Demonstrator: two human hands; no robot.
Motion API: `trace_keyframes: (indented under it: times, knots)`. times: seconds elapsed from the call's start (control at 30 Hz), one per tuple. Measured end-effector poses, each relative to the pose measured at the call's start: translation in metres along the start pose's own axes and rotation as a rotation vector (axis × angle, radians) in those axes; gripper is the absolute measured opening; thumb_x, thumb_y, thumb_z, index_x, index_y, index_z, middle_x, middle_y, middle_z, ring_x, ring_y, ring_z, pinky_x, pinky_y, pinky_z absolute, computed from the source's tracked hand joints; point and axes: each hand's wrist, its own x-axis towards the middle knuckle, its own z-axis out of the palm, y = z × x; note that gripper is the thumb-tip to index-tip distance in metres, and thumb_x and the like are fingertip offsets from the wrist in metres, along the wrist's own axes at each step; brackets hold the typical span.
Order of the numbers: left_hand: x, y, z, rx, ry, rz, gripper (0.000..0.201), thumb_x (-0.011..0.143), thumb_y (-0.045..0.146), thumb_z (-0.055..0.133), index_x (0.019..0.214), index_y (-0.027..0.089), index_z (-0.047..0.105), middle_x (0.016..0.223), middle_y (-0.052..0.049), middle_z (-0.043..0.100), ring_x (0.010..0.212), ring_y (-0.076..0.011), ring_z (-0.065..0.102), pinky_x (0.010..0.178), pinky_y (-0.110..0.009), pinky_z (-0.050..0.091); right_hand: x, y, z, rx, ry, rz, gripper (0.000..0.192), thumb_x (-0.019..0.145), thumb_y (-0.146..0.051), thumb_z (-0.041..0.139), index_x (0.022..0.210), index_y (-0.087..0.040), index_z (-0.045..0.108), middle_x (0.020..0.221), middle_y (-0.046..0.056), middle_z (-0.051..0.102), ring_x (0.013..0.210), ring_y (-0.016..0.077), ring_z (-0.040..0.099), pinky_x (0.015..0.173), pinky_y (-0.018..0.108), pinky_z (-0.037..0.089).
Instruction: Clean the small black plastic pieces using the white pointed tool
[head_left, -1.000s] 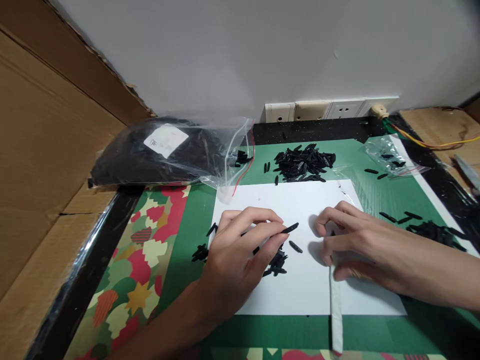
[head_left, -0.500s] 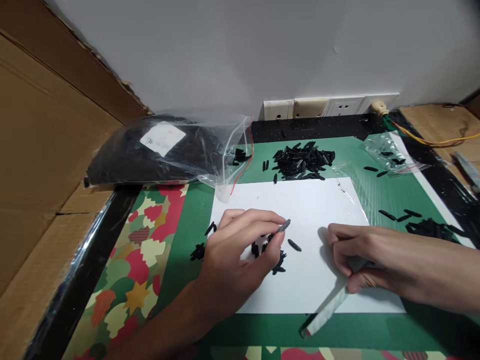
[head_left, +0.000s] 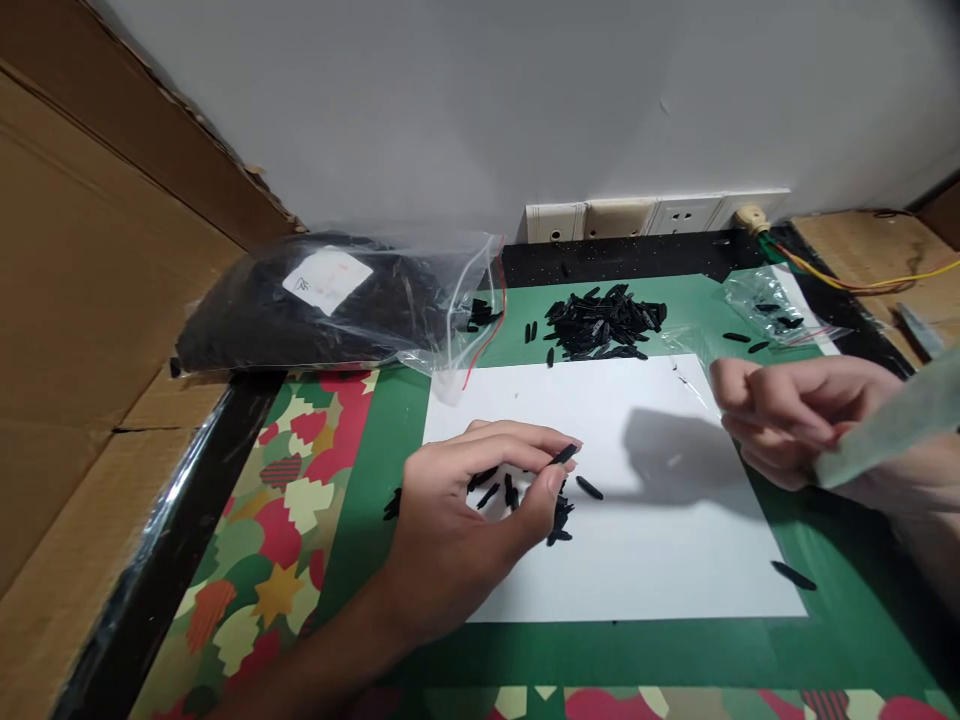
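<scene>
A large heap of small black oblong plastic pieces (head_left: 604, 322) lies at the counter's far side, a small cluster (head_left: 525, 495) remains under the left hand (head_left: 457, 510), its grip pinching one black piece (head_left: 564, 455), while the right hand (head_left: 795, 415) pinches a pale flat strip (head_left: 892, 420).

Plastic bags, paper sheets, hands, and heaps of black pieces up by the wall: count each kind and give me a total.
Plastic bags: 2, the big bag and the small bag
White sheet: 1
Hands: 2, left hand pinching a black piece, right hand holding a pale strip
Heap by the wall: 1
Total: 6
</scene>
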Motion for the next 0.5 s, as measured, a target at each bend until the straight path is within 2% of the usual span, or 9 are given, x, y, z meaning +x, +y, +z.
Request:
trace_keyframes:
  times: [0.1, 0.17, 0.23, 0.37, 0.5]
  knots:
    - [0.0, 0.0, 0.001, 0.024, 0.008, 0.05, 0.017, 0.086, 0.002, 0.078, 0.079, 0.018, 0.08, 0.095, -0.002, 0.088, 0.086, -0.0157, 0.085, 0.081, -0.025, 0.067, 0.002, 0.004, 0.007, 0.336, 0.062, 0.023, 0.053, 0.09, -0.043, 0.087, 0.069, -0.02, 0.045, 0.085, -0.004, 0.039, 0.05, 0.005, 0.022, 0.033, 0.023, 0.017]
    - [-0.001, -0.002, 0.002, 0.03, 0.024, 0.104, 0.017, 0.083, 0.0, 0.079, 0.079, 0.017, 0.079, 0.094, -0.003, 0.088, 0.084, -0.0163, 0.084, 0.079, -0.027, 0.067, 0.003, 0.001, 0.014, 0.398, 0.079, 0.036, 0.048, 0.093, -0.038, 0.084, 0.072, -0.022, 0.045, 0.083, -0.005, 0.041, 0.047, 0.0054, 0.02, 0.031, 0.023, 0.015]
    - [-0.003, -0.003, 0.002, 0.03, 0.032, 0.156, 0.018, 0.08, -0.001, 0.079, 0.081, 0.016, 0.078, 0.095, -0.004, 0.088, 0.084, -0.0177, 0.084, 0.078, -0.03, 0.067, 0.003, -0.003, 0.021, 0.44, 0.056, 0.04, 0.036, 0.1, -0.038, 0.077, 0.079, -0.024, 0.051, 0.085, -0.004, 0.05, 0.044, 0.0059, 0.02, 0.027, 0.023, 0.016]
    - [-0.003, -0.005, 0.003, 0.045, 0.025, 0.202, 0.018, 0.078, -0.002, 0.079, 0.079, 0.015, 0.076, 0.1, -0.007, 0.088, 0.084, -0.0196, 0.084, 0.076, -0.032, 0.065, 0.005, -0.002, 0.033, 0.518, -0.012, 0.003, 0.015, 0.108, -0.038, 0.065, 0.1, -0.027, 0.06, 0.098, -0.003, 0.068, 0.034, 0.0022, 0.024, 0.023, 0.018, 0.022]
    - [-0.002, -0.008, 0.004, 0.057, 0.035, 0.223, 0.017, 0.081, -0.002, 0.08, 0.083, 0.015, 0.078, 0.096, -0.007, 0.087, 0.084, -0.0186, 0.084, 0.077, -0.031, 0.065, 0.014, 0.004, 0.042, 0.476, 0.139, 0.008, 0.016, 0.104, -0.031, 0.073, 0.097, -0.026, 0.06, 0.082, -0.004, 0.069, 0.043, 0.0057, 0.044, 0.037, 0.015, 0.043]
